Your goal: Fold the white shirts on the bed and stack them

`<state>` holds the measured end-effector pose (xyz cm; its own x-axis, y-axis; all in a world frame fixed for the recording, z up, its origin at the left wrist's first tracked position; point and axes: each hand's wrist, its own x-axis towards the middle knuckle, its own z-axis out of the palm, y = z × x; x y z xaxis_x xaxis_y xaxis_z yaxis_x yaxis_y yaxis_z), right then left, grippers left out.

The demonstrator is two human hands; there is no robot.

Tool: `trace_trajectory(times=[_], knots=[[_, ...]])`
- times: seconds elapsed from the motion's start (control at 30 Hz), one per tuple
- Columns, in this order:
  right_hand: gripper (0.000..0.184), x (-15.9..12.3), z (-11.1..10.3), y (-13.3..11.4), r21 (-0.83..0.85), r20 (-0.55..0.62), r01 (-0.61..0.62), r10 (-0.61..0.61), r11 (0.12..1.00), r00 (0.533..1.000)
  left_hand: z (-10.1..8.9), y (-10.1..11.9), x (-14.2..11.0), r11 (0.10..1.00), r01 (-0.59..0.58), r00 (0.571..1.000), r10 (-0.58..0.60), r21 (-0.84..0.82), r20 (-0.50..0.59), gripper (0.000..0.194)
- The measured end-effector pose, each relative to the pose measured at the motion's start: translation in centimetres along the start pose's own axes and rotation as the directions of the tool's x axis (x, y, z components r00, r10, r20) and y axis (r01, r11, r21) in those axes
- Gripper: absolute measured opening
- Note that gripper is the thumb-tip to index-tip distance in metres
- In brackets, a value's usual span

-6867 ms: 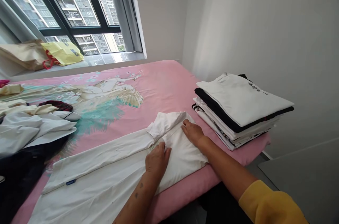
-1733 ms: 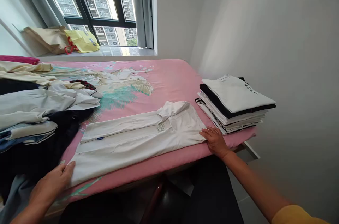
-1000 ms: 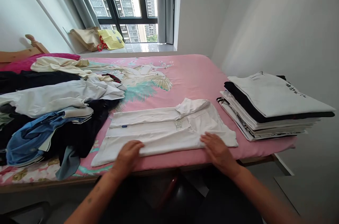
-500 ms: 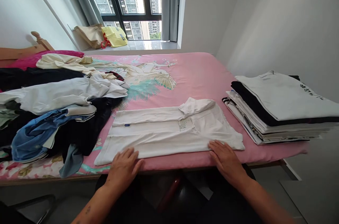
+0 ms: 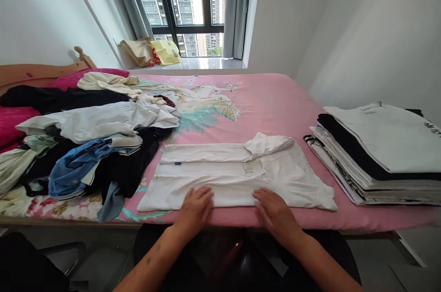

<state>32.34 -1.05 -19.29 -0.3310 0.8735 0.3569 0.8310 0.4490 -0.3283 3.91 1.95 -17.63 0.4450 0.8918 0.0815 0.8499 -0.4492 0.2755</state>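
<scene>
A white T-shirt lies partly folded on the pink bed sheet, its long sides turned in toward the middle. A small dark blue tag shows at its left part, and small printed text is visible inside near the collar. My left hand rests flat on the shirt's near edge, left of its middle, fingers stretched out. Right of the middle, my right hand lies on the same edge with its fingers extended. Neither hand grips the cloth.
Folded shirts form a stack at the right. Loose clothes are heaped at the left. A pink patterned sheet covers the bed. Paper bags stand on the windowsill. A chair is at the lower left.
My hands have moved closer together along the shirt's near edge, the left going right and the right going left. The view has turned slightly left. The shirt keeps its folded shape.
</scene>
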Motion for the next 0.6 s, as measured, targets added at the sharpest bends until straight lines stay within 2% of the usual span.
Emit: trace_trajectory(times=[0.1, 0.17, 0.27, 0.33, 0.4, 0.5, 0.6], knots=[[0.036, 1.1, 1.3, -1.3, -0.015, 0.072, 0.148, -0.147, 0.989, 0.987, 0.2, 0.9, 1.4, 0.987, -0.151, 0.988, 0.152, -0.047, 0.021, 0.038], [0.041, 0.3, 1.9, -0.2, -0.08, 0.088, 0.147, -0.14, 0.986, 0.986, 0.5, -0.7, 1.1, 0.991, -0.133, 0.99, 0.133, -0.002, 0.047, 0.045], [0.049, -2.7, 2.0, 3.3, -0.165, 0.045, 0.052, -0.045, 0.985, 0.998, 0.1, -5.7, -1.1, 0.987, 0.101, 0.993, -0.107, 0.129, 0.044, 0.058], [0.05, -4.6, 1.6, 5.2, -0.183, 0.017, 0.004, -0.001, 0.983, 1.0, -0.5, -9.5, -2.9, 0.931, 0.301, 0.952, -0.305, 0.205, -0.015, 0.058], [0.05, -5.8, 1.5, 6.0, -0.184, -0.023, -0.023, 0.019, 0.983, 1.0, -1.3, -12.5, -4.1, 0.867, 0.437, 0.899, -0.428, 0.238, -0.09, 0.055], [0.047, -6.0, 1.9, 5.5, -0.179, -0.126, -0.063, 0.041, 0.982, 0.991, -2.3, -15.2, -4.6, 0.827, 0.518, 0.855, -0.492, 0.217, -0.167, 0.053], [0.044, -5.6, 2.7, 4.8, -0.182, -0.196, -0.096, 0.06, 0.979, 0.979, -3.0, -15.9, -3.5, 0.828, 0.519, 0.853, -0.485, 0.211, -0.194, 0.054]])
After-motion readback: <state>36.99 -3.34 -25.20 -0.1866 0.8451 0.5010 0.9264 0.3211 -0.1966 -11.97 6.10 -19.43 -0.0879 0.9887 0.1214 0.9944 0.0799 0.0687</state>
